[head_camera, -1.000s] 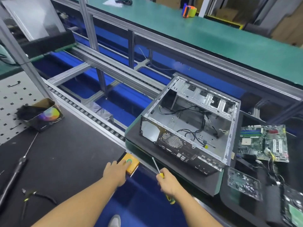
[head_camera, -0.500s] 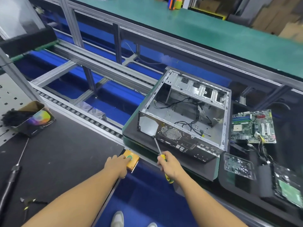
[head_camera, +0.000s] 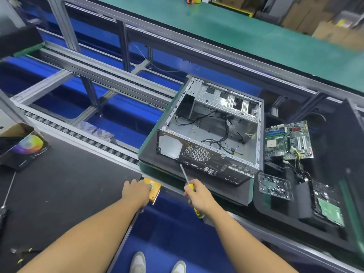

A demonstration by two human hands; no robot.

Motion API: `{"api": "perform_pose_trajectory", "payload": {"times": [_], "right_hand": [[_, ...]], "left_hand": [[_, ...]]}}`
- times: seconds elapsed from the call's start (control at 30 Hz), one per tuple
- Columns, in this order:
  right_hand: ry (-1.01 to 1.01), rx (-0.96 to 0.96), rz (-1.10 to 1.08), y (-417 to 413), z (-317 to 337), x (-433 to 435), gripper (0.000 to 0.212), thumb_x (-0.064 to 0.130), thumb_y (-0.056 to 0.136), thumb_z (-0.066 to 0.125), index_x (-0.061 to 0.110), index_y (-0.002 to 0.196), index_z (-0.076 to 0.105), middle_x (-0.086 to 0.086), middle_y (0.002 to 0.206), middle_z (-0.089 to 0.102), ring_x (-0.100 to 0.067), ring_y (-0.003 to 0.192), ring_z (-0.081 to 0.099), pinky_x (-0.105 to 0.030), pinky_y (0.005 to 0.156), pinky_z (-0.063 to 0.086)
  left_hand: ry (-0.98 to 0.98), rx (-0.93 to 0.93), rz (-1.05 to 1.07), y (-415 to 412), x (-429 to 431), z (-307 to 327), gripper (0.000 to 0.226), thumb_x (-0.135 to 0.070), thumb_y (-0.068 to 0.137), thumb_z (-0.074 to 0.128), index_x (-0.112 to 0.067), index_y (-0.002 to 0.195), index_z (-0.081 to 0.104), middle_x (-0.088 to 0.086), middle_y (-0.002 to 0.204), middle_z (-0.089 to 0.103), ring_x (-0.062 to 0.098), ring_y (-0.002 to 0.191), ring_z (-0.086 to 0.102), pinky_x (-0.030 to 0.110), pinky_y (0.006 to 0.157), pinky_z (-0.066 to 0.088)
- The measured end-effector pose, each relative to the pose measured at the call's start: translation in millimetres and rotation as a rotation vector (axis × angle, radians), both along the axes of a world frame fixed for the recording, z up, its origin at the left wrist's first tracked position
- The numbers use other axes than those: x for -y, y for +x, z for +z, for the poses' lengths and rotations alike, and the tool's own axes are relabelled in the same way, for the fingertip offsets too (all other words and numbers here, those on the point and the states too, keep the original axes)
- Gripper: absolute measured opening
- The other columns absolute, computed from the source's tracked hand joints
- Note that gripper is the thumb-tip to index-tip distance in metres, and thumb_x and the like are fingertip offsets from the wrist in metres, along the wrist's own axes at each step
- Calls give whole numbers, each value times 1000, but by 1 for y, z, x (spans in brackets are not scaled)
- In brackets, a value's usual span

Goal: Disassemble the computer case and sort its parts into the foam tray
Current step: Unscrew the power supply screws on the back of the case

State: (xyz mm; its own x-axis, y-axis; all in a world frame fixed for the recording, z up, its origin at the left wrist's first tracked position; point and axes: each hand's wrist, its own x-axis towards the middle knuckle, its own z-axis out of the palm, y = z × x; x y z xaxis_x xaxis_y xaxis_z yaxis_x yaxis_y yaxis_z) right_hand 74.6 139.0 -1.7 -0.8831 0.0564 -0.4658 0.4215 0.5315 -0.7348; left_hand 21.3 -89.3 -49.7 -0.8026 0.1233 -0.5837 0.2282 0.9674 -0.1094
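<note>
The open computer case (head_camera: 212,133) lies on its side on a dark pallet (head_camera: 157,160), stripped to bare metal with loose black cables inside. To its right the black foam tray (head_camera: 307,219) holds a green motherboard (head_camera: 287,142), a clear box of screws (head_camera: 274,186) and a drive (head_camera: 329,203). My right hand (head_camera: 199,196) grips a yellow-handled screwdriver (head_camera: 187,180), whose tip points at the case's rear panel. My left hand (head_camera: 136,191) rests on an orange button box (head_camera: 152,190), fingers over its green button.
A black mat (head_camera: 59,194) covers the bench at left, with a cardboard box (head_camera: 21,144), a long tool (head_camera: 6,196) and pliers (head_camera: 21,253) on it. Roller rails (head_camera: 82,140) run behind it. A green conveyor (head_camera: 236,30) passes at the back. My shoes (head_camera: 157,263) show below.
The view has shifted, so the case and tray sit further left. The screwdriver tip now reaches the case's rear panel. My left hand stays on the button box.
</note>
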Motion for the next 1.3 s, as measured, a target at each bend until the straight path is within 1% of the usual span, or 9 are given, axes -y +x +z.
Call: {"api": "perform_pose_trajectory", "payload": {"times": [0.07,0.13,0.4,0.57,0.7,0.9,1.07,1.17,1.3], "right_hand": [[4,0,9,2,2,0,10,32,95,49,24,97,55,-2,91,72,-14,61,54,-32,66,51],[-12,5,14,1,6,1,10,32,95,49,24,98,54,-5,92,72,-13,59,52,-32,62,49],[-82,-62,-16,-9,39,11,9,28,97,57,24,106,57,6,87,77,4,53,59,-10,56,43],[-178,-87,-63,-15,68,9,11,25,97,58,18,106,60,4,85,77,-12,54,52,-28,55,46],[-205,-135,-136,-16,89,-2,16,13,90,59,16,105,61,3,78,74,-14,55,53,-27,57,48],[-339,-252,-344,-4,101,-26,17,4,98,51,14,111,56,-1,88,76,-17,66,56,-28,64,48],[-424,-331,-510,10,109,-48,13,4,99,54,8,109,62,-3,96,78,-13,66,61,-26,64,51],[-474,-363,-559,19,115,-55,14,12,104,52,9,117,55,-10,97,77,-17,63,59,-32,61,54],[-501,-347,-617,30,125,-64,16,24,107,44,20,122,51,-7,84,71,-18,54,53,-29,46,47]], "left_hand": [[44,-124,38,-4,1,5,40,-14,85,50,-30,118,66,-4,120,64,20,114,56,38,101,31],[131,-171,73,-6,6,9,41,-14,85,48,-31,117,66,-6,116,67,17,109,60,34,95,35],[362,154,166,-17,33,37,30,-23,92,49,-19,109,73,3,115,71,22,104,65,33,92,52],[474,135,133,-28,34,63,23,-22,94,52,-16,100,73,-2,94,76,14,84,71,26,80,54],[713,99,165,-40,20,92,17,-19,99,53,-13,91,67,-1,74,74,15,58,71,25,57,55],[886,239,145,-50,-18,132,29,0,95,43,-17,97,66,2,93,75,12,72,69,16,51,46],[1072,427,102,-49,-58,158,18,-10,103,45,-9,113,60,9,88,77,22,71,74,27,54,54],[1182,409,157,-46,-82,161,18,-13,105,44,-7,112,59,13,79,75,23,62,72,27,46,50],[1233,239,151,-46,-104,151,12,-7,97,56,-11,101,66,0,84,77,13,75,73,30,59,55]]}}
